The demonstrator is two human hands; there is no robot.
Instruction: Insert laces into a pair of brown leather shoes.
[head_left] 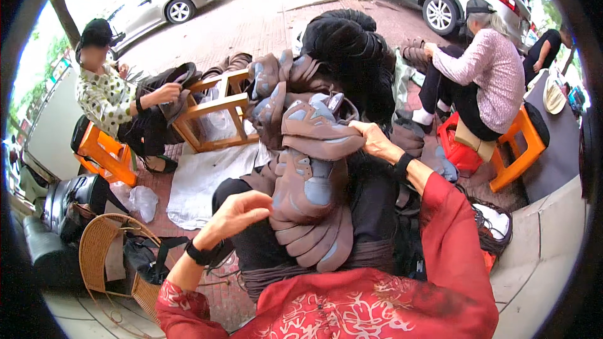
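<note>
I read the left hand (235, 213) as half-curled, fingertips touching the near left edge of the stack of brown shoe uppers (311, 201) lying on the lap. The right hand (375, 141) pinches the far right edge of the top upper (317, 132). Left of the stack, a pale cloth (201, 179) lies on open paving; a wicker basket (100, 245) sits near the left elbow. To the right, dark bundles (408, 238) crowd close.
</note>
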